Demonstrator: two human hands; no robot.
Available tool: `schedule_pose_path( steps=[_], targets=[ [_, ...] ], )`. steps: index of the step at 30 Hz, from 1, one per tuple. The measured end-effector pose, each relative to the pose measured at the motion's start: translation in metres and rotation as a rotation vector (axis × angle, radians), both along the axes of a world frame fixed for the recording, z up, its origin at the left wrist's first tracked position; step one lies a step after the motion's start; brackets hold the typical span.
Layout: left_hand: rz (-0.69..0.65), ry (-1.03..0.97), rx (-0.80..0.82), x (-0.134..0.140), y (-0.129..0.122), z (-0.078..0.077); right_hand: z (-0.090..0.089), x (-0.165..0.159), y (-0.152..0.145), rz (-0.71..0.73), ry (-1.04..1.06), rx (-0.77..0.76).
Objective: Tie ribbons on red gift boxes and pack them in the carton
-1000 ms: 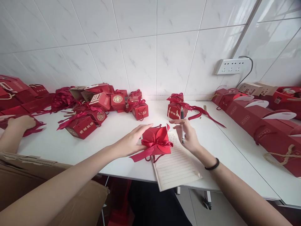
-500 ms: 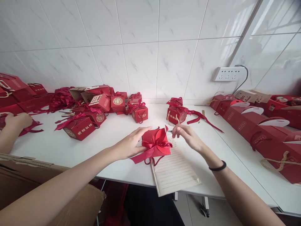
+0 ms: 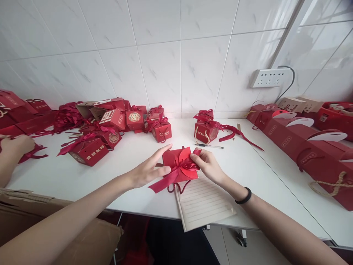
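Observation:
A small red gift box [image 3: 171, 157] stands in front of me, partly over a lined notebook [image 3: 205, 202]. Its petal-shaped top flaps are folded in and a dark red ribbon [image 3: 164, 181] is tied in a bow across them. Along the box's left side lies my left hand [image 3: 150, 167], fingers stretched and apart, the thumb close to the ribbon. My right hand [image 3: 208, 163] pinches the ribbon at the box's right top edge. Dark red cord handles [image 3: 182, 188] hang at the near side.
Behind the box lie a pen [image 3: 211, 146] and more tied gift boxes [image 3: 206, 132]. Several boxes [image 3: 92, 151] crowd the left, where another person's hand [image 3: 18, 149] holds ribbon. Long red boxes [image 3: 286, 141] line the right. A cardboard box [image 3: 91, 235] stands at lower left.
My right hand has come left and down from beside the box and now grips the ribbon. The fingers of my left hand have loosened from the box's side.

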State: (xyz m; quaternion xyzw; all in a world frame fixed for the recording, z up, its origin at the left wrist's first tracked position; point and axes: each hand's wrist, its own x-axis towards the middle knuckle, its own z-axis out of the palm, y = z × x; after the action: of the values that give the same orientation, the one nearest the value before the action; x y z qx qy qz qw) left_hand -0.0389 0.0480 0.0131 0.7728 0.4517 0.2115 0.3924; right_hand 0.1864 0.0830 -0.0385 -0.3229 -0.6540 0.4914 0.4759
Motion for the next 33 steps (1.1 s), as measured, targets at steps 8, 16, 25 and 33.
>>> schedule_pose_path(
  steps=[8, 16, 25, 33],
  targets=[
    [0.095, 0.117, 0.045, 0.006, -0.005, -0.006, 0.002, -0.001, -0.005, 0.033, 0.083, 0.026],
    [0.065, -0.021, -0.071, -0.006, 0.006, -0.013, -0.003, -0.002, 0.000, 0.114, 0.288, -0.169],
    [0.115, 0.067, -0.028, -0.009, 0.003, -0.001, -0.004, -0.001, 0.000, 0.122, 0.300, -0.239],
    [0.206, -0.111, -0.069, -0.008, 0.011, -0.011, -0.007, -0.001, 0.002, 0.107, 0.287, -0.224]
  ],
)
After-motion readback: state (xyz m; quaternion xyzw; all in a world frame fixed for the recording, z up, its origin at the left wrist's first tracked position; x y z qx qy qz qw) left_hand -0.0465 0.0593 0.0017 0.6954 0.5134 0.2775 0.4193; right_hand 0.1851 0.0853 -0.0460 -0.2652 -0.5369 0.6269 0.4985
